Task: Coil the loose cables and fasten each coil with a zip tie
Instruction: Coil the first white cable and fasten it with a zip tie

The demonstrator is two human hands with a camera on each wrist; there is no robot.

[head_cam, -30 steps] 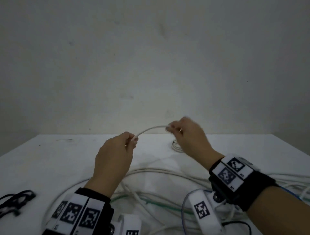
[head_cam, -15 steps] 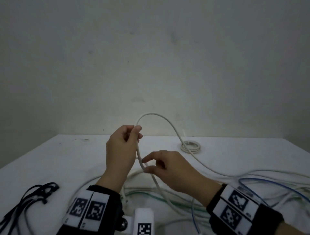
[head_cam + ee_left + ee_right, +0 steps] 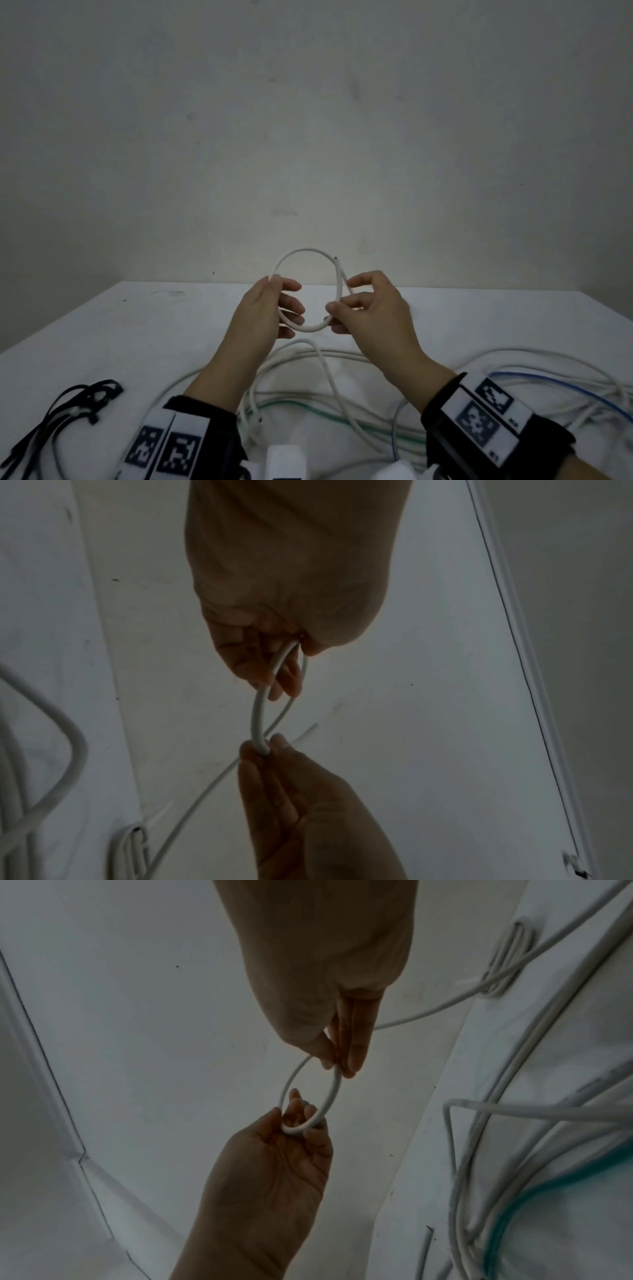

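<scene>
A white cable (image 3: 301, 251) is bent into one round loop, held up above the white table (image 3: 137, 342). My left hand (image 3: 279, 286) pinches the loop's left side between thumb and fingers. At the lower right, where the strands cross, my right hand (image 3: 334, 310) pinches it. The cable's cut end (image 3: 337, 265) sticks up past the crossing. In the left wrist view the loop (image 3: 257, 718) runs from my left hand (image 3: 277, 680) down to my right hand (image 3: 265, 746). The right wrist view shows the loop (image 3: 330, 1093) between my right hand (image 3: 342, 1066) and left hand (image 3: 296, 1123).
Loose white cables (image 3: 342, 356), a green cable (image 3: 308, 411) and a blue cable (image 3: 548, 380) lie tangled on the near table. Black zip ties (image 3: 68, 411) lie at the near left. A small finished white coil (image 3: 510, 958) rests further back. A bare wall stands behind the table.
My right hand rose from below the left hand and brought the cable round, closing the open arc into a full loop. The left hand kept its hold and dropped slightly.
</scene>
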